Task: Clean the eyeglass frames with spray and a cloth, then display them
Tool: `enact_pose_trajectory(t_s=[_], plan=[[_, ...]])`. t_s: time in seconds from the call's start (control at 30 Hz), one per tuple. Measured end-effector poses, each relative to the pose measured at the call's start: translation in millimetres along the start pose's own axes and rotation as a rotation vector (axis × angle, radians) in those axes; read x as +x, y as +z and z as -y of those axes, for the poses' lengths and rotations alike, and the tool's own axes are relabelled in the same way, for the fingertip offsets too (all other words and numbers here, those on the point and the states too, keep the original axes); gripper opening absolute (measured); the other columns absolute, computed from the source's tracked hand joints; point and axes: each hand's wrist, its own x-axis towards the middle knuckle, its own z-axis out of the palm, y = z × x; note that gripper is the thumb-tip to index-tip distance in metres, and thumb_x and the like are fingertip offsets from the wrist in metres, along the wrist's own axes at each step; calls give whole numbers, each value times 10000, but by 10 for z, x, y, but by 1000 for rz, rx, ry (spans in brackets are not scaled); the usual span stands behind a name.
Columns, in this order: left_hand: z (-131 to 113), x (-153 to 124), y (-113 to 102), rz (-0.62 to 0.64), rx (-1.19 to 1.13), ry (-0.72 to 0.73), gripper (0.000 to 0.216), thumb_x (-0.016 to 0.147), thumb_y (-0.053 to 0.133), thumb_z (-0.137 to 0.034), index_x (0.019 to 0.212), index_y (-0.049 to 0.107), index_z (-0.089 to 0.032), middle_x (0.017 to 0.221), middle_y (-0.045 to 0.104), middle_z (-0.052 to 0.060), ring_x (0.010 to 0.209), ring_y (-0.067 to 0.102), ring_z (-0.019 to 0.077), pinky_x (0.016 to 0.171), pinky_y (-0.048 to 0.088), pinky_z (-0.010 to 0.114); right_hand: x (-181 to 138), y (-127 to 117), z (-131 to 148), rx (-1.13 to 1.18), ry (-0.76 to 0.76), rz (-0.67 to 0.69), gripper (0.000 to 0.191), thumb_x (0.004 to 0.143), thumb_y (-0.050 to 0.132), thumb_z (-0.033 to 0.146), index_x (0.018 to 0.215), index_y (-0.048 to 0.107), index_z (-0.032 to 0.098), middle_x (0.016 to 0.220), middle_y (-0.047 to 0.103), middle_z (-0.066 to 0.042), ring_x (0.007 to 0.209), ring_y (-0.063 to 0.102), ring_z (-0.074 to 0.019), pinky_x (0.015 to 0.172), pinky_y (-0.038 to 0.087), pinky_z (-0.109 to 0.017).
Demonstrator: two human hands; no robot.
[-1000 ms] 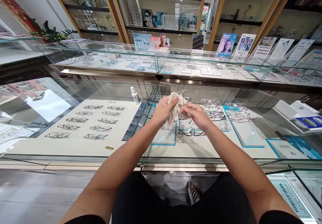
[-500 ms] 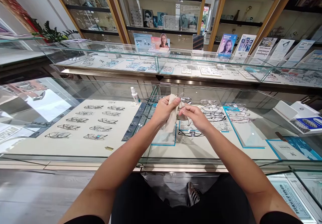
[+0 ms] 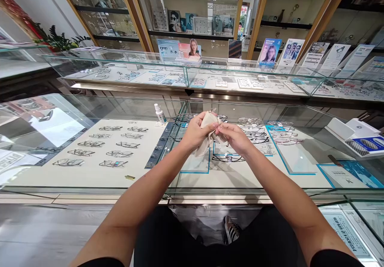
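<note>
Above the glass counter, my left hand [image 3: 194,134] is closed on a beige cloth [image 3: 209,119], folded about a pair of eyeglasses [image 3: 215,113]. A thin rim shows over the top of the cloth, and the rest of the eyeglasses is mostly covered by cloth and fingers. With fingertips pinched, my right hand [image 3: 234,136] grips the eyeglasses close beside the left thumb. Both hands nearly touch. Beyond and left of them, a white spray bottle [image 3: 160,113] stands upright on the counter.
Under the glass lie rows of eyeglasses [image 3: 119,153] on the left and more frames [image 3: 229,158] below my hands. An open white box [image 3: 357,137] sits at the right. A second glass showcase [image 3: 192,83] with brochures [image 3: 270,53] runs behind.
My hands have turned the cloth and eyeglasses: the cloth now bunches higher, with a rim showing at its top. My right hand has moved slightly closer to my left.
</note>
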Motion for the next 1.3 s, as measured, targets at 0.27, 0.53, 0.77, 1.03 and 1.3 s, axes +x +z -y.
enact_pose_trajectory(t_s=[0.27,0.53,0.77,1.03,1.3], plan=[[9,-54,96,-85,61,92,603,740,947,-742,853,693,-207,591,629,-29,525,558,130,523,423,251,-30,87,-37,-13,-34,26,585,743,888,773,779,730,211,807,578,7,725,485,-149,694,353,-311],[132,64,-56,-174,-35,60,690,770,911,-775,1072,813,-162,780,776,24,644,668,148,608,515,260,-13,50,-18,-154,-168,-32,513,875,812,734,827,757,227,979,575,-30,888,533,-195,859,447,-345],[96,138,-125,-127,-212,52,727,800,928,-716,1260,786,-171,1170,870,131,1100,831,291,994,648,386,23,-40,63,-47,-226,-84,448,830,880,685,781,797,247,1201,641,-71,1271,591,-290,1190,412,-419],[80,127,-64,-98,-334,-78,477,885,914,-587,1045,757,-166,1218,856,155,1286,782,358,1119,642,481,17,-45,19,-241,-166,-89,419,882,812,658,788,809,249,1078,646,-76,1199,595,-296,1177,433,-463],[84,222,-173,-129,-436,-121,409,949,883,-479,1138,743,-144,1160,840,151,1227,794,307,1135,620,464,52,-108,-5,-227,-247,-182,431,882,807,667,798,793,245,1034,609,-54,1117,596,-278,1149,412,-451]])
